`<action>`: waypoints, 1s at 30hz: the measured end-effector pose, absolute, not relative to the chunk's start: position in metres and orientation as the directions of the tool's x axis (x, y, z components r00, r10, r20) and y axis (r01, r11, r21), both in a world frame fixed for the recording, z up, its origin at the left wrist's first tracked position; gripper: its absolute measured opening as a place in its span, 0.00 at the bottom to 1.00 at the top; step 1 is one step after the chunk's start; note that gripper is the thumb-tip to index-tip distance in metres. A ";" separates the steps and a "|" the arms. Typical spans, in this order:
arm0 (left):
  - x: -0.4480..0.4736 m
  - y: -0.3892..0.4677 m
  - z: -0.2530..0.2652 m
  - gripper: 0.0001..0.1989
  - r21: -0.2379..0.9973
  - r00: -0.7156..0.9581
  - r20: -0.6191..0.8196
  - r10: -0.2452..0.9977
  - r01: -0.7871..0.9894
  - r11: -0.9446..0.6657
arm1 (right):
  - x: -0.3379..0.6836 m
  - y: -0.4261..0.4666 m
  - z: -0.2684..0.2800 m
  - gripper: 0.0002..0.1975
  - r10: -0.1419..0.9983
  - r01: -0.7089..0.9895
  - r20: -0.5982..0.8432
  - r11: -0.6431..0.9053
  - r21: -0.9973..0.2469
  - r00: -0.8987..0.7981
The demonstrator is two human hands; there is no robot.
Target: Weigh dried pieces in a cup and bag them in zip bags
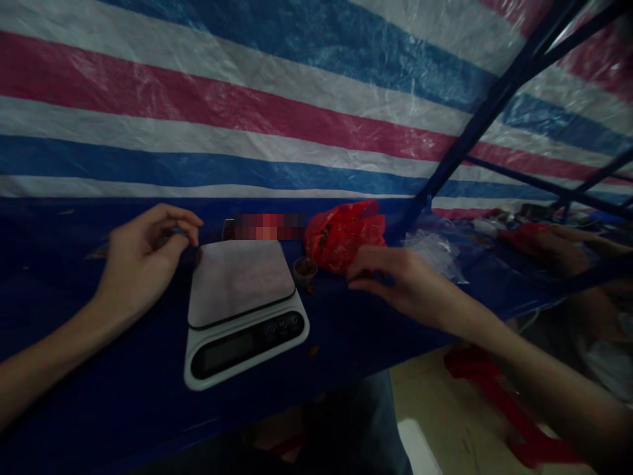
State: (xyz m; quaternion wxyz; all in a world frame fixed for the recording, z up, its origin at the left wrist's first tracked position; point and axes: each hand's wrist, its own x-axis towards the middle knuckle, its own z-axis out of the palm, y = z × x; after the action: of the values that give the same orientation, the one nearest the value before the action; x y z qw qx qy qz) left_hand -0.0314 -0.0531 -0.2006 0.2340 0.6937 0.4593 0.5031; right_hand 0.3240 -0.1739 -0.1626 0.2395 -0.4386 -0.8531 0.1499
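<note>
My left hand (148,247) is raised at the left edge of a white kitchen scale (247,310), its fingers loosely bent and apart, with nothing visible in them. The scale's flat plate carries nothing, and its display looks dark. To the right of the scale, my right hand (386,274) has thumb and fingertips drawn together in front of a crumpled red plastic bag (341,234). Whatever those fingertips hold, if anything, is too small to make out. Small brown pieces show on the bag. Between bag and scale stands a small round cup (305,267) with brown pieces inside.
Clear plastic bags (435,254) lie right of my right hand. Another person's hand (558,241) is at a red bag farther right. A blue metal frame (475,125) rises beside a striped tarp (247,99). A red stool (509,402) stands below the blue-covered table (277,389).
</note>
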 end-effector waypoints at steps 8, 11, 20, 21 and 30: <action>-0.034 -0.053 -0.201 0.10 0.769 0.093 0.506 0.857 0.401 -0.498 | 0.283 -0.113 -0.152 0.04 0.716 0.597 0.401 0.698 -0.396 -0.571; -0.036 -0.052 -0.202 0.10 0.764 0.094 0.510 0.855 0.407 -0.501 | 0.280 -0.106 -0.158 0.03 0.698 0.567 0.381 0.715 -0.408 -0.606; -0.035 -0.047 -0.202 0.10 0.756 0.079 0.528 0.845 0.411 -0.510 | 0.302 -0.136 -0.161 0.04 0.703 0.569 0.225 0.690 -0.447 -0.675; -0.035 -0.047 -0.202 0.10 0.759 0.075 0.527 0.847 0.408 -0.508 | 0.302 -0.142 -0.167 0.06 0.718 0.606 0.217 0.682 -0.410 -0.661; -0.037 -0.047 -0.203 0.10 0.799 0.045 0.490 0.871 0.376 -0.469 | 0.285 -0.157 -0.184 0.12 0.695 0.656 0.165 0.717 -0.237 -0.700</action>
State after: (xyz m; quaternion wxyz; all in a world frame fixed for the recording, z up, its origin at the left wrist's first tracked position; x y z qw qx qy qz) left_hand -0.0369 -0.0475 -0.2031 0.2383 0.6823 0.4568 0.5186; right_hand 0.2846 -0.1568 -0.1839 0.1218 -0.3679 -0.9184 0.0800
